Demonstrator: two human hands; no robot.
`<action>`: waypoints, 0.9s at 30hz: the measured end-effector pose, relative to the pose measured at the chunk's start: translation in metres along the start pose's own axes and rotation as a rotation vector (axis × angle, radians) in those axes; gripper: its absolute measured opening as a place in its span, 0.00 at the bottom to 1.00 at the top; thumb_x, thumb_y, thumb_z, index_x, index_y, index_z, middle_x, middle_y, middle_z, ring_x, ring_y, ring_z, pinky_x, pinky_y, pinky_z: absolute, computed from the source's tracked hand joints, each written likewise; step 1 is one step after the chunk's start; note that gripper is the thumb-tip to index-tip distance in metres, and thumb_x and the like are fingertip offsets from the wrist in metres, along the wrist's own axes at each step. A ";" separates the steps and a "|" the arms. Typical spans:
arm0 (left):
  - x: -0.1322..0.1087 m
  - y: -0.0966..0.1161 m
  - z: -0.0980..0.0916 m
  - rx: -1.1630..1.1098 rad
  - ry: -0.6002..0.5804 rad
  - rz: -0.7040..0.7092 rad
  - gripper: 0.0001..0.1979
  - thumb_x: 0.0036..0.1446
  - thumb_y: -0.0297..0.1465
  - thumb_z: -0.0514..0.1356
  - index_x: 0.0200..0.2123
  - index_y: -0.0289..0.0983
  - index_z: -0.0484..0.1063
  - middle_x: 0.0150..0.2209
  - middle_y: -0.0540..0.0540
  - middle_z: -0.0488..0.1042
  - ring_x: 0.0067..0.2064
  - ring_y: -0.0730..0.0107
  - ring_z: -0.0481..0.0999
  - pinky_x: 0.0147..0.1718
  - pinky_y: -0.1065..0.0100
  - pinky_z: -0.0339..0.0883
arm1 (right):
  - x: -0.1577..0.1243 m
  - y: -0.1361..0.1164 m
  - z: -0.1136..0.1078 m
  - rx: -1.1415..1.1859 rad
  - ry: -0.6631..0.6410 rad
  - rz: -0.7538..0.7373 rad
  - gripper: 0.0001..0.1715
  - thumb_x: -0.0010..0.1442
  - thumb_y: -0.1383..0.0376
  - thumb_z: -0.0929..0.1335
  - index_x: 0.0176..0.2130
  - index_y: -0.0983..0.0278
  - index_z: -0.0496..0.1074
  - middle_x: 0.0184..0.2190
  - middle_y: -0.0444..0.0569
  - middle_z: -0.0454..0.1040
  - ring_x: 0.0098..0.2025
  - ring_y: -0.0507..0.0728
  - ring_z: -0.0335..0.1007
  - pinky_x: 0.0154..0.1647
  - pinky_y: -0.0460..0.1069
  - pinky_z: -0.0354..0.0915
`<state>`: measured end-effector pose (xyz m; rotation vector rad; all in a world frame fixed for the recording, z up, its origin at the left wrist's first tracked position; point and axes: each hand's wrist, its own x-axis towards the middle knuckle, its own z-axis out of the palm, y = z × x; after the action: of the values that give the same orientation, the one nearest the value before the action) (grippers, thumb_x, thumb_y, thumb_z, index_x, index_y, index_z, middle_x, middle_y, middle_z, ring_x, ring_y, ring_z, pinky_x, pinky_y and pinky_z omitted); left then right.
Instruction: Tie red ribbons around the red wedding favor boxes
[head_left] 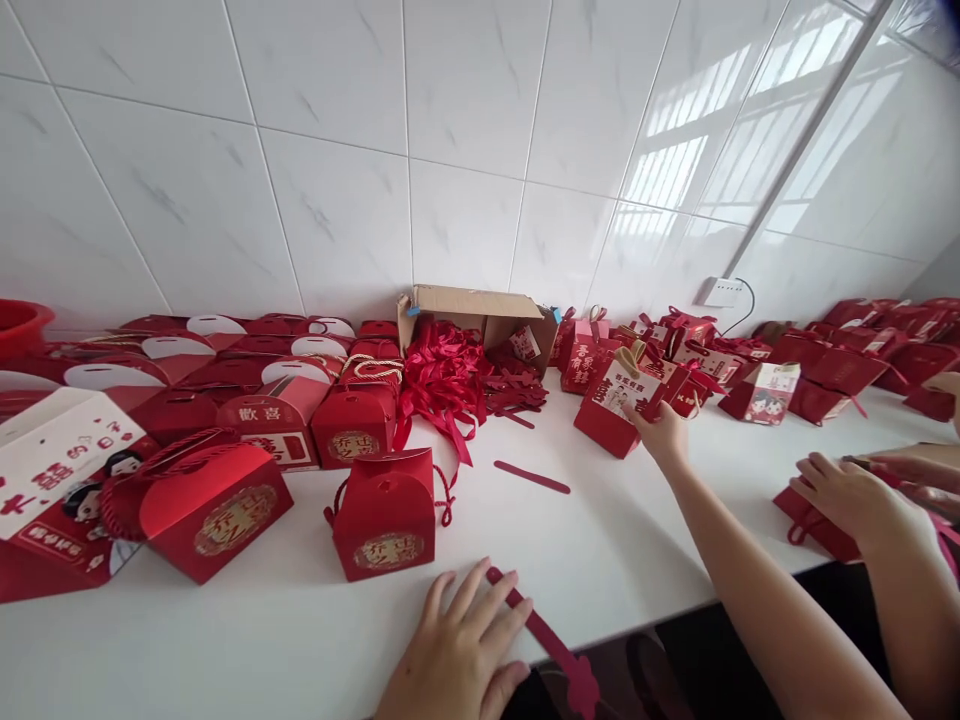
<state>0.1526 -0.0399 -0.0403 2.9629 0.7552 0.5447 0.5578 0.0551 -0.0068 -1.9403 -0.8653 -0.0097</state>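
My left hand (461, 650) lies flat near the table's front edge with its fingers spread. Its fingertips rest over a dark red strip (551, 640), whose wider shaped end hangs past the edge. Farther out, my right hand (661, 435) grips the side of a red gift box (606, 410) with a white printed front and a gold ribbon loop; that box is tilted. Between my hands a second dark red strip (532, 477) lies on the table. Left of it stands a red gift box with a gold emblem (386, 520) and a red cord.
An open cardboard box (476, 302) holds red ribbons (442, 365) and strips. Rows of red boxes (262, 350) fill the left; more boxes (836, 370) stand at right. A co-worker's hand (847, 500) rests on a red box at right. A power strip (721, 292) is by the wall.
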 end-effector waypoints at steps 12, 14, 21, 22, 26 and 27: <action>-0.004 0.002 0.022 0.173 0.169 -0.231 0.30 0.60 0.47 0.54 0.62 0.39 0.63 0.51 0.35 0.73 0.53 0.46 0.71 0.46 0.53 0.70 | 0.024 -0.010 -0.002 -0.123 0.229 0.192 0.46 0.48 0.47 0.71 0.57 0.70 0.61 0.59 0.74 0.59 0.60 0.79 0.53 0.54 0.72 0.55; -0.004 0.002 0.023 0.139 0.165 -0.260 0.32 0.60 0.48 0.54 0.63 0.38 0.62 0.51 0.35 0.73 0.52 0.47 0.71 0.47 0.53 0.69 | 0.003 -0.023 -0.005 -0.095 0.258 0.117 0.55 0.50 0.46 0.69 0.63 0.74 0.51 0.66 0.77 0.42 0.65 0.80 0.43 0.57 0.73 0.51; -0.004 0.007 0.023 0.025 0.152 -0.325 0.36 0.60 0.48 0.53 0.67 0.38 0.53 0.57 0.36 0.69 0.56 0.47 0.67 0.53 0.50 0.63 | -0.134 -0.060 -0.041 0.000 -0.889 -0.767 0.18 0.60 0.57 0.68 0.50 0.57 0.74 0.50 0.52 0.74 0.52 0.60 0.71 0.54 0.56 0.67; -0.004 0.008 0.023 0.016 0.143 -0.335 0.36 0.61 0.48 0.53 0.67 0.39 0.51 0.58 0.36 0.68 0.57 0.47 0.67 0.54 0.49 0.63 | -0.149 -0.062 -0.044 -0.044 -0.972 -0.802 0.24 0.59 0.58 0.70 0.55 0.56 0.71 0.52 0.52 0.73 0.53 0.62 0.70 0.54 0.58 0.67; -0.006 0.010 0.022 -0.051 0.112 -0.358 0.40 0.60 0.48 0.53 0.69 0.41 0.42 0.64 0.37 0.62 0.62 0.45 0.62 0.56 0.47 0.61 | -0.172 -0.059 -0.040 -0.189 -1.005 -0.758 0.31 0.59 0.62 0.70 0.61 0.58 0.64 0.56 0.56 0.70 0.55 0.65 0.69 0.53 0.61 0.68; -0.006 0.010 0.022 -0.079 0.116 -0.367 0.41 0.60 0.48 0.54 0.69 0.42 0.40 0.65 0.37 0.60 0.63 0.45 0.61 0.56 0.47 0.61 | -0.171 -0.057 -0.036 -0.192 -0.994 -0.733 0.30 0.61 0.63 0.69 0.61 0.57 0.63 0.54 0.55 0.71 0.52 0.63 0.71 0.52 0.59 0.69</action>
<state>0.1597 -0.0509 -0.0616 2.6441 1.2214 0.6998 0.4098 -0.0537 -0.0040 -1.6337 -2.2569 0.4837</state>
